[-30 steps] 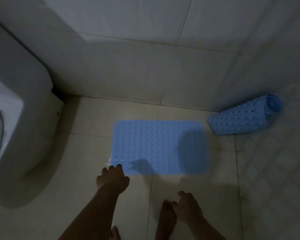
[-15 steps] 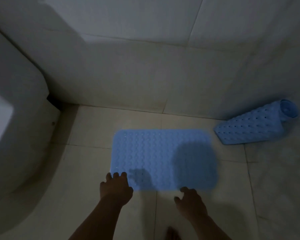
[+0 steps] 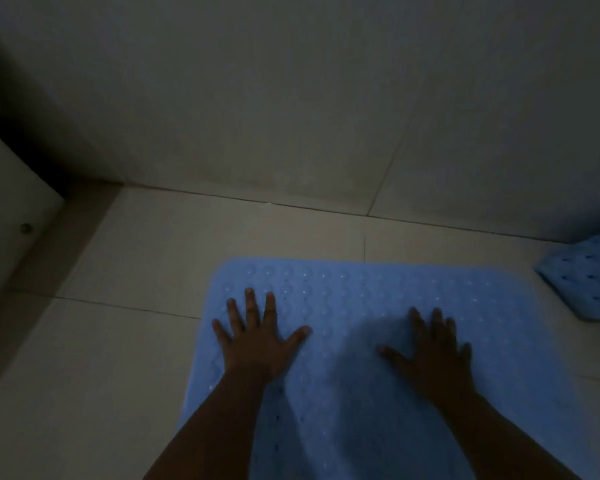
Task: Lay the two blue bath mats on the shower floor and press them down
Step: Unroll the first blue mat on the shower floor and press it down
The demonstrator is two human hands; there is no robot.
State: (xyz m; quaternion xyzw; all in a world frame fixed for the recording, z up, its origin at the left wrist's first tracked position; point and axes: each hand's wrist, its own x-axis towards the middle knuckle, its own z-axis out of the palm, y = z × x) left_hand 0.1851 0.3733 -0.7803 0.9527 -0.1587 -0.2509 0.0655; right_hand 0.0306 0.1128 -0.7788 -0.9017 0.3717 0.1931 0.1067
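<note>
A blue bath mat (image 3: pixel 378 299) with rows of small bumps lies flat on the pale tiled floor, filling the lower middle of the dim view. My left hand (image 3: pixel 257 341) rests palm down on its left part with fingers spread. On the mat's right part my right hand (image 3: pixel 433 355) also lies flat, fingers apart. A second blue mat (image 3: pixel 586 282), with dark holes, sits at the right edge by the wall; only its near end shows.
A tiled wall (image 3: pixel 291 98) rises just behind the mat. The white base of a toilet (image 3: pixel 11 216) stands at the left edge, with a dark gap behind it. Bare floor tiles (image 3: pixel 125 258) lie between toilet and mat.
Both hands moved from the mat's near edge onto its surface and now lie flat. The camera dropped much closer to the floor, so the second mat slid to the right edge.
</note>
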